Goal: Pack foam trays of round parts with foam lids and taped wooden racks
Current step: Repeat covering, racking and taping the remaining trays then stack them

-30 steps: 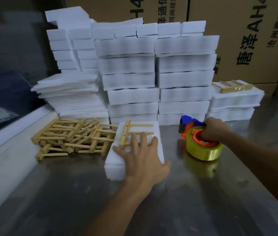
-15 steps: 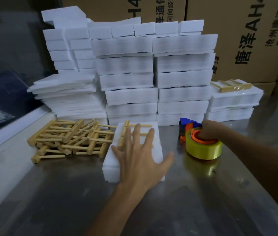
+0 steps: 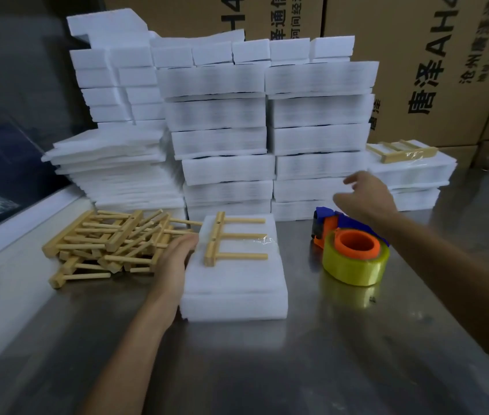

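Cardboard cartons (image 3: 434, 70) filled the back at 12 o'clock, with the wall of white foam stacks (image 3: 267, 130) before them on the steel desk (image 3: 267, 369). At the centre lay the foam pack (image 3: 234, 280), a wooden rack (image 3: 231, 238) taped on its top. At 9 o'clock sat the pile of loose racks (image 3: 108, 244); at 3 o'clock the yellow tape dispenser (image 3: 354, 256). The left hand (image 3: 174, 259) rested flat against the pack's left side. The right hand (image 3: 366, 196) hovered above the dispenser, fingers relaxed, holding nothing.
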`<action>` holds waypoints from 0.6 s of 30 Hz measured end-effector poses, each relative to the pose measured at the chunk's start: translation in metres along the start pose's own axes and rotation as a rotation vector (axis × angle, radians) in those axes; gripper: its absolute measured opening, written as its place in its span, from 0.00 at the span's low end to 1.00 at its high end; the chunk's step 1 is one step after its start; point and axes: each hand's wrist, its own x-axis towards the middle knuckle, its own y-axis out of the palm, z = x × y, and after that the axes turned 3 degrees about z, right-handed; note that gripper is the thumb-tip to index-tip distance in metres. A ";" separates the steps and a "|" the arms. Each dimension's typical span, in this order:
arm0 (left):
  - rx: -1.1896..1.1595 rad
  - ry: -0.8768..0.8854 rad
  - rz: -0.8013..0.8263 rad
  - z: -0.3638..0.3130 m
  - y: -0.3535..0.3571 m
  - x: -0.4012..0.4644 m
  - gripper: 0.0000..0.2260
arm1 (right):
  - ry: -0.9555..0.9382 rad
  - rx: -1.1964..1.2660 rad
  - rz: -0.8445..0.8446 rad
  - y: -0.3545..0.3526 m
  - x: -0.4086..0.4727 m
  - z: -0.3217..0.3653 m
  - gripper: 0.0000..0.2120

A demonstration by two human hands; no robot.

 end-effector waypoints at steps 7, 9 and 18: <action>-0.060 -0.081 0.219 0.002 0.001 -0.005 0.48 | -0.370 -0.048 0.506 0.086 -0.088 0.079 0.35; -0.084 -0.081 0.192 0.003 0.001 -0.007 0.45 | -0.375 -0.175 0.557 0.102 -0.094 0.080 0.38; -0.311 -0.260 0.276 0.001 0.002 -0.009 0.25 | 0.106 0.623 0.568 0.097 -0.093 0.058 0.40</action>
